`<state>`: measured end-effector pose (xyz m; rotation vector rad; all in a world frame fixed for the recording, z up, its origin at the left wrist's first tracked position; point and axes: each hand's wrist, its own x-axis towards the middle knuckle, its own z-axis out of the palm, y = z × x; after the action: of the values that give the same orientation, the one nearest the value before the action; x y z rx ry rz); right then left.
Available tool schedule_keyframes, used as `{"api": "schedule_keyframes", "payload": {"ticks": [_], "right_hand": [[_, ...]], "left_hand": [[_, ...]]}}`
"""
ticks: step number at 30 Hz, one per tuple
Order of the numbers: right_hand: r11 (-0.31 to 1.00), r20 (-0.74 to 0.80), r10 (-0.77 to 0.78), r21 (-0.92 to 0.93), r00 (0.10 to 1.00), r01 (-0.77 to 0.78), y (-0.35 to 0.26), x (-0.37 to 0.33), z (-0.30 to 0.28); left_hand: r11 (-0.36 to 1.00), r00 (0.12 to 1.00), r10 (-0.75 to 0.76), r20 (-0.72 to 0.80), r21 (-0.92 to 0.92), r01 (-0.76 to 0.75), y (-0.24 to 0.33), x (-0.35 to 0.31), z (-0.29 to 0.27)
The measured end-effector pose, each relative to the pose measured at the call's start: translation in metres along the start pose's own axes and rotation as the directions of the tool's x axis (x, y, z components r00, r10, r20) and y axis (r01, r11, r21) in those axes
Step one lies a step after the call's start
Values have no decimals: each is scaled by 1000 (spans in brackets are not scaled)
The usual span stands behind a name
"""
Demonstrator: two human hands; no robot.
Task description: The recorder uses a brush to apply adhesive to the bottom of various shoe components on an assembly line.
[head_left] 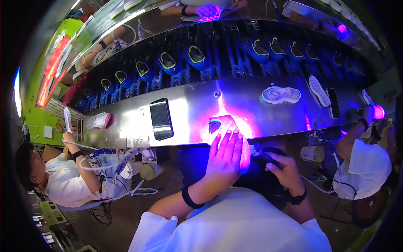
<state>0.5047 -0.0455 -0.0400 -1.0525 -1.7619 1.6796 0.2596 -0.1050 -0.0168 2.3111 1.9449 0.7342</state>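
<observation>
My left hand lies over a brightly lit shoe sole at the table's near edge, its fingers stretched side by side along the piece. Violet and pink light washes out the sole's surface, so its details are hard to make out. My right hand is closed around a dark-handled tool, whose front end points at the sole's right side. What the tip touches is hidden. Left of my hands, a black phone rests on the metal table.
A white sole sits at the right, beside a narrower sole and a second phone. Beyond runs a rack with several blue shoes. Co-workers sit at the left and right. A pink-edged sole lies far left.
</observation>
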Motion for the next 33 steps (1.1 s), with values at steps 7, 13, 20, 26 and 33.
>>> {"api": "schedule_keyframes", "payload": {"ticks": [7,13,20,26,33], "right_hand": [[999,2,29,20,1000,-29,1,-3,-47],[927,-16,199,329,980,-183,4,-19,-32],[999,-285,-4,-53,959,-11,-10,10,-47],[871,-204,-119,-490,972,4,-56,58,-77],[824,-147,-300,-538,943,179,-57,97,-74]], "left_hand": [[994,998,-54,-17,92,56,38,47,17],[992,996,-72,-50,98,77,35,74,20],[993,983,-111,-146,10,113,20,115,28],[971,978,-193,-74,-160,179,-7,142,27],[958,976,-217,1,-190,213,-32,148,19]]}}
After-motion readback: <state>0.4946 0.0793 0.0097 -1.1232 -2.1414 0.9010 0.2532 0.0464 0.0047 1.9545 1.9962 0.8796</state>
